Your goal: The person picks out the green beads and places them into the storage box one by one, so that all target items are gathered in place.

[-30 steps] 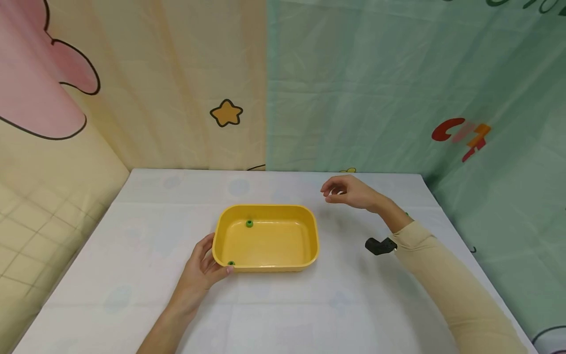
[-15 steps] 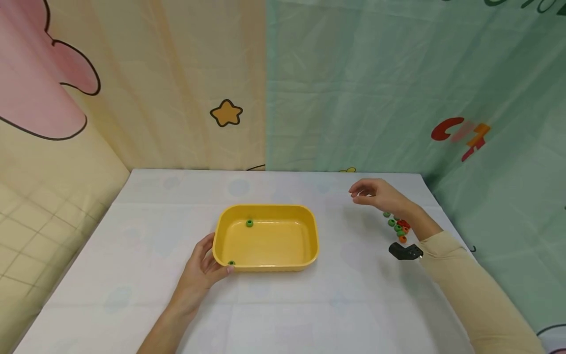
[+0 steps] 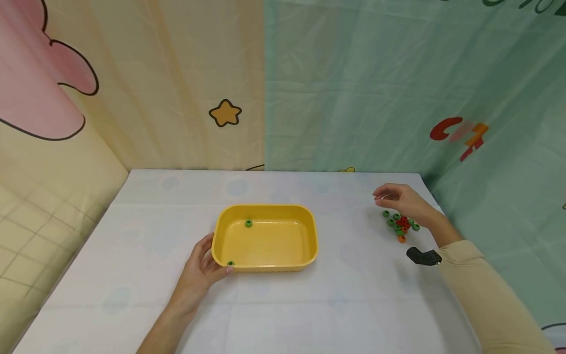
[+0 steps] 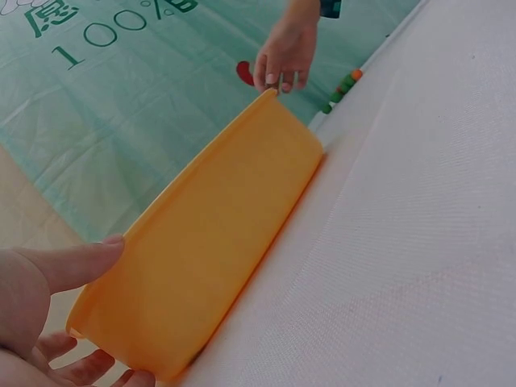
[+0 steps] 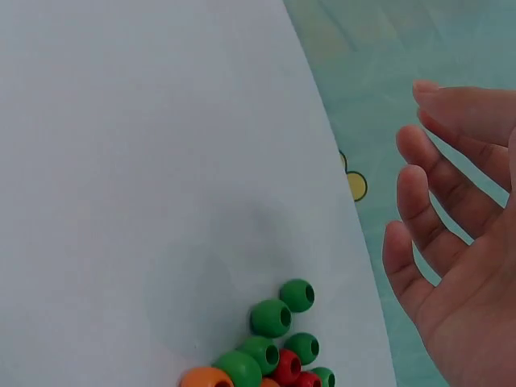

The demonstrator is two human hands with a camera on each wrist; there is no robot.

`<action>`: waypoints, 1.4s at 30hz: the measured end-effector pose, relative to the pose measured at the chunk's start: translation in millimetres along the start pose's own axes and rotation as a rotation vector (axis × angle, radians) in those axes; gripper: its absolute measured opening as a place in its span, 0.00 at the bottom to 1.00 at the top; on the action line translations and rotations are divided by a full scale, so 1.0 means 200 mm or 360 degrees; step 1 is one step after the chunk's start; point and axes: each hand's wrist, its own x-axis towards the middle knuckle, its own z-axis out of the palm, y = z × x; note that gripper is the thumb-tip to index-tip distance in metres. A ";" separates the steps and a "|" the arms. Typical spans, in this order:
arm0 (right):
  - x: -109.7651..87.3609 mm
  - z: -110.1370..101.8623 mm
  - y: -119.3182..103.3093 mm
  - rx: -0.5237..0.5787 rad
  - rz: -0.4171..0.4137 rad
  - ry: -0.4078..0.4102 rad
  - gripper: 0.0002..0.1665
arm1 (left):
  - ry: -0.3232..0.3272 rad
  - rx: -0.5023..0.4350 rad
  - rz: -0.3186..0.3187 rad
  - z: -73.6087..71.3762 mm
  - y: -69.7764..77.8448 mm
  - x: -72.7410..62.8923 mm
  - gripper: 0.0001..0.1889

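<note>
A yellow plastic tray point(image 3: 274, 241) stands mid-table with two green beads inside, one green bead point(image 3: 249, 223) towards the back and another at the front left corner. My left hand point(image 3: 201, 268) grips that left front corner, thumb on the rim and fingers around the side, as the left wrist view also shows. Above and behind a loose pile of beads point(image 3: 402, 239) at the right hovers my right hand point(image 3: 400, 199). Its fingers are loosely bent with nothing between them. Green, red and orange beads with holes, such as this green bead point(image 5: 270, 318), lie below the hand in the right wrist view.
A white cloth covers the table point(image 3: 283, 314). Printed curtains, one with an orange star point(image 3: 225, 113), rise behind the table and along its sides. A black camera mount point(image 3: 423, 256) sticks out from the right sleeve point(image 3: 491, 290).
My right hand has moved right, from beside the tray to over the bead pile, which its arm partly hid before. The left hand and tray have stayed in place.
</note>
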 end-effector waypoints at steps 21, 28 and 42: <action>-0.22 -0.14 0.31 0.0083 0.0299 0.0234 0.30 | -0.0005 -0.0009 0.0006 -0.01 -0.01 0.00 0.50; -0.30 -0.15 0.45 0.0038 0.0406 0.0240 0.32 | -0.0011 -0.0007 0.0011 -0.01 -0.01 0.00 0.50; -0.34 -0.07 0.59 -0.0175 0.0466 0.0176 0.34 | -0.0014 -0.0012 0.0000 -0.01 0.00 0.00 0.49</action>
